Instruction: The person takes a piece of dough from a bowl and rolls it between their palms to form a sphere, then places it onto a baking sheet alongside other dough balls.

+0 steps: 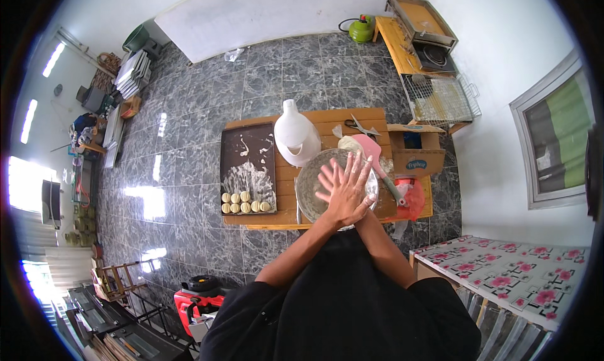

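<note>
My two hands cross at the wrists over a round grey bowl and overlap. On top lies my left hand, its back up and its fingers stretched out toward the far right. Beneath it my right hand shows spread fingers pointing to the far left. Whatever may lie between the palms is hidden. Whitish residue marks some fingertips. Left of the bowl, a dark baking tray carries white smears and several pale, ridged dough pieces in rows along its near edge.
A white cut-open jug stands between tray and bowl. Scissors, a pink item, a greyish handle and a red plastic bag lie right. A cardboard box adjoins the wooden table. A patterned surface is near right.
</note>
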Available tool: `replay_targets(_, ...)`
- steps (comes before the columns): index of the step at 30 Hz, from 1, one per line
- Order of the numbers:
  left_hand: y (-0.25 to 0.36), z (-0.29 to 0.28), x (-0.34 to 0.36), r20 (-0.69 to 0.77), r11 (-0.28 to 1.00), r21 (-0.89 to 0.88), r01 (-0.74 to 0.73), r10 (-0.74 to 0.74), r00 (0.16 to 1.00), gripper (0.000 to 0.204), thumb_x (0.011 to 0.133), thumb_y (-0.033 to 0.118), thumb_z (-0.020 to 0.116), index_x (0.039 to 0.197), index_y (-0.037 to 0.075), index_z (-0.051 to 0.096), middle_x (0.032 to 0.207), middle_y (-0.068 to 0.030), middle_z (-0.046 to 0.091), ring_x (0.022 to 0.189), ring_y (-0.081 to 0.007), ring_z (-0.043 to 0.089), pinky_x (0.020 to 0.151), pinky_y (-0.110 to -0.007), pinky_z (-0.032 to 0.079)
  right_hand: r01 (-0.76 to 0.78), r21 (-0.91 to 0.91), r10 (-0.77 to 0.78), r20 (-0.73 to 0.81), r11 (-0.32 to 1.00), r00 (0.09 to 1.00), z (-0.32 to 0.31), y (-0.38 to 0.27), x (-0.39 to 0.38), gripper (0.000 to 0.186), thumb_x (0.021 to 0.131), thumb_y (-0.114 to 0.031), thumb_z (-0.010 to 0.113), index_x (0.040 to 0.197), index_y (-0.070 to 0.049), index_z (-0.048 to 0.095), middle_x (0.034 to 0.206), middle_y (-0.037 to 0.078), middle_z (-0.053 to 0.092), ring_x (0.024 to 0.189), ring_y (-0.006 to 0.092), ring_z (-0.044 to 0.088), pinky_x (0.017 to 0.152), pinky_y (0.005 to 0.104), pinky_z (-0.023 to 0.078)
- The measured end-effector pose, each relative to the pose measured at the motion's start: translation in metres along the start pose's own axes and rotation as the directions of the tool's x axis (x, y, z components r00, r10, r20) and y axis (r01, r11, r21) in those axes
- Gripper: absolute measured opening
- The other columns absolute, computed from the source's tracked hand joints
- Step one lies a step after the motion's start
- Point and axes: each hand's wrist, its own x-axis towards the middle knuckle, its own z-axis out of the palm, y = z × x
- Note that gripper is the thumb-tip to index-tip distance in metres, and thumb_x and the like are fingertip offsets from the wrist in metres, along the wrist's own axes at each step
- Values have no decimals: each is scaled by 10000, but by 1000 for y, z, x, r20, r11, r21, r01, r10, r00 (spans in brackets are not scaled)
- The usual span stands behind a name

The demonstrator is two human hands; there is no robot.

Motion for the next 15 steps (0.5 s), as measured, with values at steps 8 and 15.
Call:
replay_targets(8,-24,25,23,-299,359,891,277,4,954,649,1033,500,156,1579,152,115,1636,-168,-4,1500,-372,-85,1143,-612,-98,301,-50,-303,-48,952,952,-11,8,10,849,942,-727,202,1577,-174,91,1638,61,100,1474,264,194,1188,452,200)
replay_targets(15,-32,22,24,-89,817,-215,536,-563,822,777,989,636,140,1579,149,2,1623,-187,-120,1487,-395,-132,1105,-662,-111,396,-169,-417,-109,902,902,31,-26,0,898,942,-725,184,1570,-113,-11,1643,91,-22,1503,313,67,1198,513,104)
